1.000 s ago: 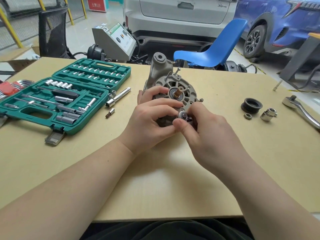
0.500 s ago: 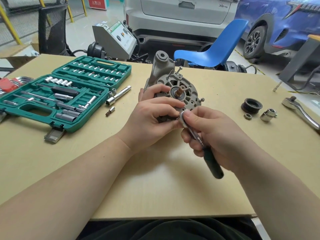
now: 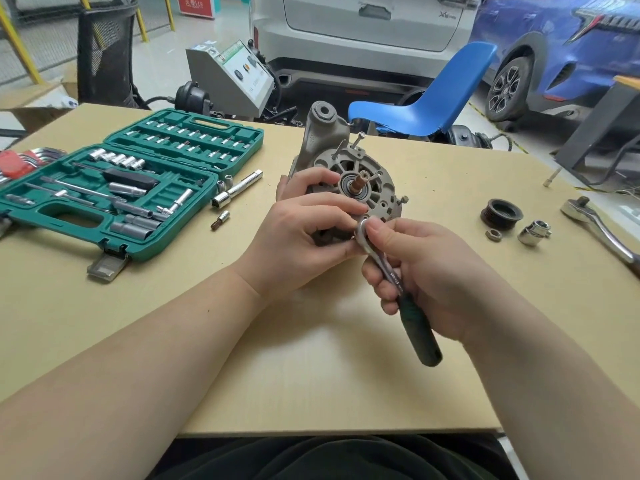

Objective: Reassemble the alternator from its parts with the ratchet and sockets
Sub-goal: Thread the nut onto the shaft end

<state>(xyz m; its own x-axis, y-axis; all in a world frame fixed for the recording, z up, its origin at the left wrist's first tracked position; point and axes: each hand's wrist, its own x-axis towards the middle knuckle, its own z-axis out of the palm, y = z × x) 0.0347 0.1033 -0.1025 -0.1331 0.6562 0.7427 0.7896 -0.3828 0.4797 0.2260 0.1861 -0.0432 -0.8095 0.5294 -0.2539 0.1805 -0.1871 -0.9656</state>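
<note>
Hands, two: the left hand (image 3: 304,237) grips one alternator (image 3: 349,181) standing mid-table (image 3: 311,375); the right hand (image 3: 426,271) grips one small ratchet (image 3: 388,268) against its lower rim. One pulley (image 3: 501,213), one nut (image 3: 493,234) lie right.

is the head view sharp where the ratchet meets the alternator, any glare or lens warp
Head view: mostly sharp at the alternator and the small ratchet, though its head is partly hidden by the right hand; light is soft and even, with faint shadows under the forearms; bright glints on the large ratchet at right; wide-angle warp bows the table edge and stretches the forearms.
</note>
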